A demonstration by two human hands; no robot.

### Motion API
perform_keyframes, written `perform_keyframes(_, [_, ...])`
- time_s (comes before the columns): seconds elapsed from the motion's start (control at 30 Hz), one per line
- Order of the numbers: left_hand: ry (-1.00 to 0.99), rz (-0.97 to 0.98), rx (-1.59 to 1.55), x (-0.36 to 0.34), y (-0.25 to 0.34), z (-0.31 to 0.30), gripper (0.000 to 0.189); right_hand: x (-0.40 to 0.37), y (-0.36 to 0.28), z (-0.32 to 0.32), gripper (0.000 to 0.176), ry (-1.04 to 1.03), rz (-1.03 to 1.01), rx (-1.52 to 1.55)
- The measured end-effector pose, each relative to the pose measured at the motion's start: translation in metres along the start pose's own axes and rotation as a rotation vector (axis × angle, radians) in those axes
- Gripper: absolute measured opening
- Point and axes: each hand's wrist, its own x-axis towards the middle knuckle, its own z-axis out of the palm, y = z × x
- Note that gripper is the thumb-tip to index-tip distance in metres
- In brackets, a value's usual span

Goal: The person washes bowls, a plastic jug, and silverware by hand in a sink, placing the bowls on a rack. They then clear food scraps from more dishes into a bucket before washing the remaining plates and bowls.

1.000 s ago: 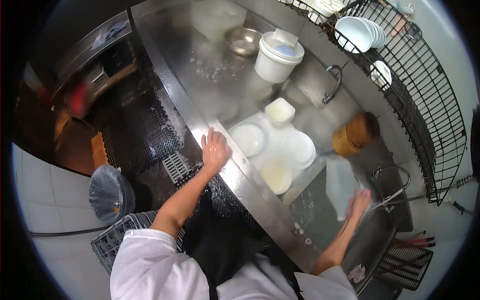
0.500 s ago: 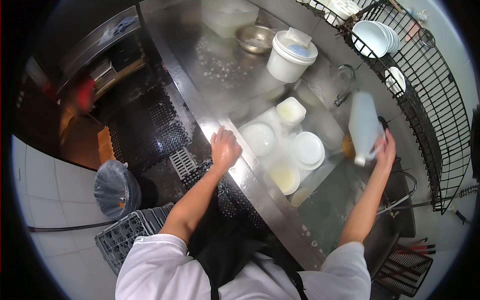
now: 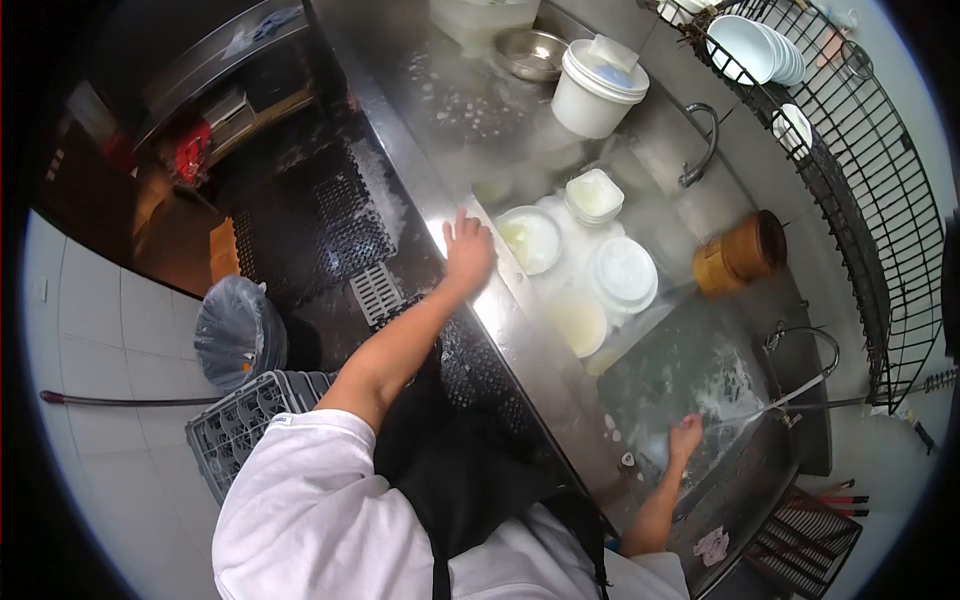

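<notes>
My left hand [image 3: 468, 252] rests on the steel rim [image 3: 520, 345] of the sink, its fingers apart and nothing in it. Low over the water [image 3: 650, 380] of the right basin is my right hand [image 3: 686, 438], fingers curled closed; whatever they hold is too unclear to make out. A curved tap [image 3: 832, 350] sends a stream into that water, close to this hand. White bowls sit in the foamy left basin: a round one [image 3: 528, 240], a stack of square ones [image 3: 595, 196], a round stack [image 3: 625, 274] and one holding yellowish liquid [image 3: 577, 322].
Brown containers [image 3: 740, 253] lie beyond the basins, below another tap [image 3: 712, 140]. A white bucket [image 3: 597, 95] and a metal bowl [image 3: 531, 54] stand farther back. A wire rack [image 3: 860, 190] with bowls hangs right. At left are a lined bin [image 3: 238, 333] and a grey crate [image 3: 250, 430].
My right hand has moved down and left to the water, and the pale bottle it held is no longer visible by the brown containers. My left hand remains on the rim; the view has shifted.
</notes>
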Motion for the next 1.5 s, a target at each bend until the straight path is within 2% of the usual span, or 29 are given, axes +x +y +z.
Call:
perform_keyframes(0.03, [-0.047,0.009,0.033,-0.004,0.007,-0.001,0.027,0.004,-0.006,0.006,0.026,0.046,0.036,0.201])
perform_keyframes(0.1, [-0.232,0.076,-0.084,-0.020,0.025,0.001,0.030,-0.006,-0.029,0.003,0.026,0.144,0.378,0.578])
perform_keyframes(0.13, [-0.224,0.146,-0.144,-0.033,0.038,-0.008,0.031,-0.010,-0.054,-0.004,0.027,0.185,0.548,0.768])
perform_keyframes(0.2, [-0.294,0.241,-0.206,-0.057,0.058,-0.008,0.027,-0.012,-0.074,-0.014,0.027,0.244,0.463,0.928])
perform_keyframes(0.23, [-0.404,0.300,-0.198,-0.062,0.069,-0.016,0.024,-0.012,-0.083,-0.021,0.027,0.276,0.422,1.005])
perform_keyframes(0.3, [-0.497,0.392,-0.427,-0.074,0.080,0.021,0.021,-0.004,-0.109,-0.040,0.026,0.152,0.323,1.009])
perform_keyframes(0.33, [-0.570,0.431,-0.503,-0.073,0.088,0.010,0.021,0.002,-0.125,-0.046,0.026,0.094,0.274,1.010])
perform_keyframes(0.4, [-0.409,0.455,-0.653,-0.073,0.091,0.010,0.024,0.015,-0.161,-0.046,0.025,-0.026,0.155,1.067])
perform_keyframes(0.5, [-0.386,0.387,-0.481,-0.033,0.081,-0.005,0.029,0.026,-0.234,-0.030,0.025,-0.202,0.072,1.096])
perform_keyframes(0.57, [-0.326,0.172,-0.592,0.003,0.061,-0.004,0.027,0.033,-0.279,0.000,0.024,-0.360,0.040,1.212])
perform_keyframes(0.6, [-0.256,-0.014,-0.810,0.022,0.046,0.027,0.026,0.032,-0.311,0.015,0.023,-0.405,0.061,1.204])
perform_keyframes(0.63, [-0.178,-0.203,-1.022,0.042,0.029,0.058,0.025,0.030,-0.349,0.023,0.022,-0.480,0.179,1.173])
perform_keyframes(0.7, [-0.394,-0.961,-1.838,0.088,-0.010,0.051,0.023,0.039,-0.398,0.046,0.017,-0.682,0.320,1.244])
perform_keyframes(0.8, [-0.203,-1.005,-2.048,0.123,-0.056,0.048,0.022,0.073,-0.462,0.078,0.018,-0.867,0.503,1.325])
perform_keyframes(0.87, [-0.057,-0.725,-1.497,0.135,-0.078,0.075,0.021,0.082,-0.517,0.068,0.016,-0.913,0.575,1.361])
perform_keyframes(0.97, [0.006,-0.308,-0.945,0.133,-0.083,0.059,0.021,0.093,-0.552,0.048,0.015,-0.894,0.310,1.334])
perform_keyframes(1.0, [0.006,-0.173,-0.805,0.125,-0.079,0.033,0.021,0.091,-0.553,0.041,0.015,-0.714,0.190,1.243])
perform_keyframes(1.03, [-0.100,-0.068,-0.544,0.113,-0.075,-0.005,0.022,0.087,-0.548,0.032,0.016,-0.535,0.074,1.146])
perform_keyframes(1.07, [-0.018,0.018,-0.414,0.098,-0.080,-0.001,0.023,0.083,-0.538,0.025,0.017,-0.357,-0.038,1.043])
perform_keyframes(1.13, [0.143,0.194,-0.154,0.078,-0.089,0.012,0.024,0.099,-0.472,0.012,0.021,-0.219,0.083,0.924])
perform_keyframes(1.17, [-0.015,0.149,-0.226,0.078,-0.086,0.000,0.026,0.102,-0.431,0.001,0.023,-0.132,0.142,0.861])
perform_keyframes(1.23, [-0.048,0.127,-0.192,0.080,-0.085,0.000,0.026,0.096,-0.332,-0.025,0.029,0.098,0.270,0.742])
perform_keyframes(1.27, [-0.063,0.114,-0.177,0.081,-0.084,0.001,0.026,0.091,-0.262,-0.040,0.033,0.163,0.269,0.657])
perform_keyframes(1.3, [-0.015,0.106,-0.138,0.081,-0.082,0.004,0.026,0.087,-0.204,-0.065,0.040,0.157,0.359,0.324])
perform_keyframes(1.37, [-0.052,0.079,-0.123,0.083,-0.077,0.000,0.026,0.045,-0.124,-0.095,0.028,0.432,-0.041,-0.383])
perform_keyframes(1.4, [-0.115,0.067,-0.071,0.082,-0.072,-0.006,0.026,0.032,-0.107,-0.098,0.029,0.292,0.036,-0.475])
perform_keyframes(1.47, [-0.024,0.000,-0.022,0.075,-0.066,0.003,0.029,0.009,-0.074,-0.103,0.031,0.002,0.189,-0.641])
perform_keyframes(1.5, [0.026,-0.034,0.003,0.071,-0.061,0.006,0.031,0.003,-0.054,-0.091,0.030,-0.022,0.075,-0.554])
